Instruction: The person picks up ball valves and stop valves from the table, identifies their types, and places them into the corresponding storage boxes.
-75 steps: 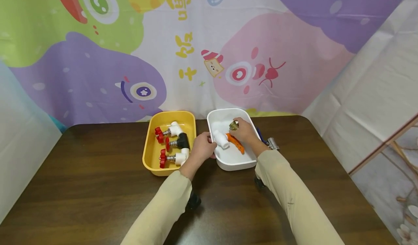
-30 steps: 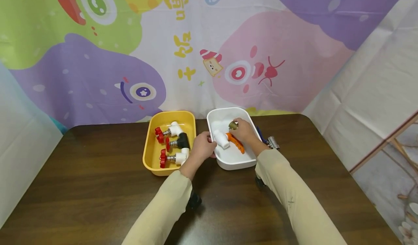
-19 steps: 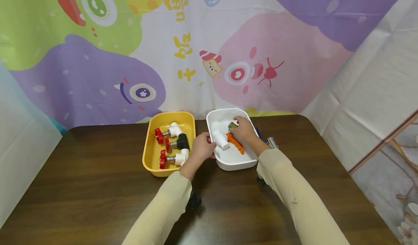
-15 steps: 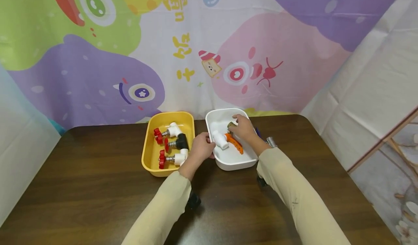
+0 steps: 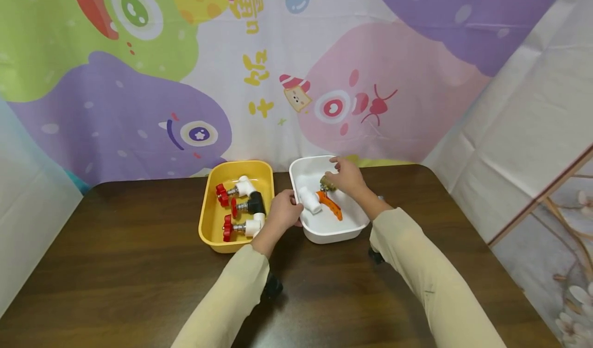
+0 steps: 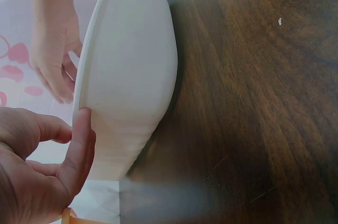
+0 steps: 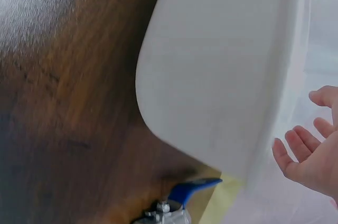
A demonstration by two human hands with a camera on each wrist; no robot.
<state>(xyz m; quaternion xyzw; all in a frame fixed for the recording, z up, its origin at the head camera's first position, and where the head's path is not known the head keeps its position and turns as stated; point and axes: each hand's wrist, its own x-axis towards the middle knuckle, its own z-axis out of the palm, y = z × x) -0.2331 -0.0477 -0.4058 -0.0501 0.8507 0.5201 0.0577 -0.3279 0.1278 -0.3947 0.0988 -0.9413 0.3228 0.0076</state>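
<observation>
My left hand grips the near-left rim of a white plastic bin; in the left wrist view the fingers lie outside the wall with the thumb over the rim. Inside the bin rests a white plastic pipe valve, and an orange lever lies beside it. A small brass fitting sits behind the lever, partly covered by my right hand. That hand hovers over the bin's right rim, fingers spread and nothing between them, as the right wrist view also shows.
Left of the white bin stands a yellow bin holding valves with red handwheels: two white and one black. A metal ball valve with a blue lever lies on the table against the white bin's right side. A printed curtain hangs behind.
My right hand has let go of the brass fitting, its fingers spreading as it draws back to the right. The fitting stays in the white bin. My left hand keeps its hold.
</observation>
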